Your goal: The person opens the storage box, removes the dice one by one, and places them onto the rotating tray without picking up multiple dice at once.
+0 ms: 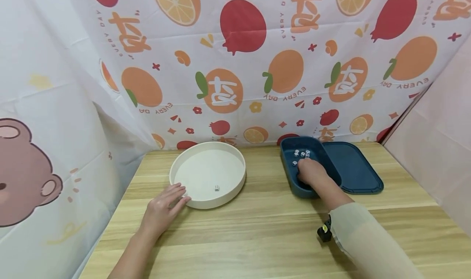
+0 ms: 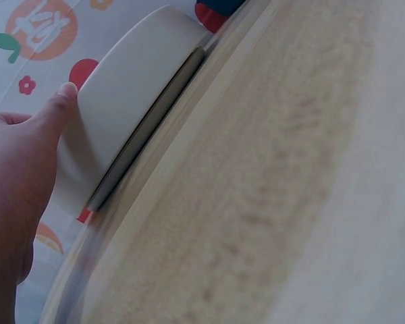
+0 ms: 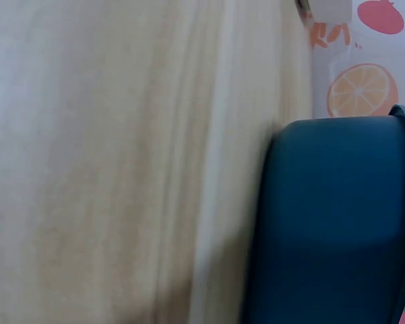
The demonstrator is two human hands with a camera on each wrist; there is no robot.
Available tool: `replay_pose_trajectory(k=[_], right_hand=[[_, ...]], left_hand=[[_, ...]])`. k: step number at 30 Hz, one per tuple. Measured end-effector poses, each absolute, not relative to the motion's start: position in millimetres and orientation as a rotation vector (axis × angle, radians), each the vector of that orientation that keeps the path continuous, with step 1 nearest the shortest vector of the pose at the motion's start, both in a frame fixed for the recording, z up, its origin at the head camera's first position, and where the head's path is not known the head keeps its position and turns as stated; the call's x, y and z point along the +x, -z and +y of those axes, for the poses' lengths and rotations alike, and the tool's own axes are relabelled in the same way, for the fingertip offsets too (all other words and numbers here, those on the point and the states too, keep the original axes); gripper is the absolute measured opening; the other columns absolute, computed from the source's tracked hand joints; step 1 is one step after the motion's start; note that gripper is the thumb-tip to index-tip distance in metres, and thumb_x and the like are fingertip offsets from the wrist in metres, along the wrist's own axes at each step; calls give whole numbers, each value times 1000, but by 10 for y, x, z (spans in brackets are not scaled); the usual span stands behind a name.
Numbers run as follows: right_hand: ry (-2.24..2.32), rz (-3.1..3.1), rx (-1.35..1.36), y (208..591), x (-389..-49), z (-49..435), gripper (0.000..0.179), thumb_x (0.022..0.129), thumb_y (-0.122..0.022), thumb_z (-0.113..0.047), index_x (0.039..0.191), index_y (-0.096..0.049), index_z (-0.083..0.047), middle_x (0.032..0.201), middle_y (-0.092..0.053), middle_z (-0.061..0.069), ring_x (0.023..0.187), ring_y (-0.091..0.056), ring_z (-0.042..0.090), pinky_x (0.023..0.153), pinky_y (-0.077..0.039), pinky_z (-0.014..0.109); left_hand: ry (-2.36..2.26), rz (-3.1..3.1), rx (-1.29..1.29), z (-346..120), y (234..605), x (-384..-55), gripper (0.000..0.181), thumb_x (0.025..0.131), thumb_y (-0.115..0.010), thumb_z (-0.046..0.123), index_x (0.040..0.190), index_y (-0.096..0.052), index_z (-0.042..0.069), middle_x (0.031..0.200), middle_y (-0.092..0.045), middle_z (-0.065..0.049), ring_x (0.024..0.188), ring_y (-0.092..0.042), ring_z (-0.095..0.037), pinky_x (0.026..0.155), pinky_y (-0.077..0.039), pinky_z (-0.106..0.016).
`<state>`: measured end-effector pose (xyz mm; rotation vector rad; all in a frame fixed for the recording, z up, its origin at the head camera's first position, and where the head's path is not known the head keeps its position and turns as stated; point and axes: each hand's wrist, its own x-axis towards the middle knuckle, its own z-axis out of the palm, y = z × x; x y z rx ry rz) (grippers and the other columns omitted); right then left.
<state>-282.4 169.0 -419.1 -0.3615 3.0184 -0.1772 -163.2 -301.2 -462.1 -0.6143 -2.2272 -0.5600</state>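
Note:
A round cream tray [image 1: 207,204] stands left of centre on the table, with one white die [image 1: 216,188] on its floor near the front. My left hand [image 1: 162,210] rests at the tray's left front rim, fingers fairly straight; in the left wrist view its thumb [image 2: 66,94] touches the tray's outer wall. To the right, my right hand [image 1: 312,172] reaches down into a dark blue rectangular box [image 1: 303,191]. Its fingertips are hidden inside, and I cannot tell whether they hold a die. Several white dice [image 1: 302,153] lie in the box beyond the fingers.
A dark blue lid [image 1: 352,166] lies flat against the box's right side. Behind the wooden table [image 1: 235,238] hangs a fruit-print curtain [image 1: 254,83]. A small black device [image 1: 324,232] is strapped at the right sleeve [image 1: 362,226].

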Motion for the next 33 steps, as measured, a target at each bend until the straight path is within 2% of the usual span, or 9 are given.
replay_pose_trajectory(k=[4, 11, 17, 21, 26, 33], right_hand=[[317, 3025, -329, 4174, -2846, 1737, 8, 86, -64, -10, 82, -70, -6, 86, -68, 11, 69, -58, 23, 62, -51, 37], [575, 3077, -312, 4173, -2887, 1854, 18, 90, -67, -14, 103, -74, -4, 100, -72, 13, 84, -66, 25, 78, -59, 46], [800, 3191, -239, 4092, -2891, 1778, 22, 93, -66, -17, 109, -72, -3, 100, -73, 14, 84, -64, 26, 80, -60, 45], [953, 3276, -302, 3968, -2858, 1572, 23, 94, -65, -22, 109, -74, -6, 98, -74, 11, 82, -66, 24, 75, -60, 43], [1062, 3293, -562, 3847, -2829, 1169, 19, 92, -69, -22, 104, -76, -8, 98, -74, 8, 83, -67, 21, 73, -60, 39], [1152, 3149, -800, 3943, -2804, 454, 17, 88, -73, -18, 102, -77, -9, 93, -73, 4, 82, -65, 15, 72, -59, 27]], left_hand=[[558, -2226, -626, -3003, 4619, -1651, 33, 67, -86, 13, 98, -77, 5, 101, -76, -9, 102, -70, -32, 110, -33, -8], [560, -2255, -628, -3003, 4582, -1661, 32, 71, -85, 16, 99, -77, 5, 103, -76, -10, 104, -70, -32, 111, -29, -5], [549, -2240, -640, -3012, 4580, -1670, 31, 70, -86, 16, 98, -77, 5, 102, -76, -9, 103, -70, -31, 109, -31, -5], [550, -2239, -643, -3021, 4580, -1669, 31, 70, -85, 16, 98, -77, 4, 101, -76, -9, 103, -70, -32, 110, -32, -6], [556, -2234, -635, -3035, 4586, -1666, 30, 72, -84, 17, 98, -77, 4, 101, -76, -10, 103, -70, -33, 111, -30, -6], [572, -2242, -618, -3041, 4603, -1642, 31, 72, -84, 18, 99, -77, 4, 102, -76, -11, 104, -70, -33, 112, -29, -7]])
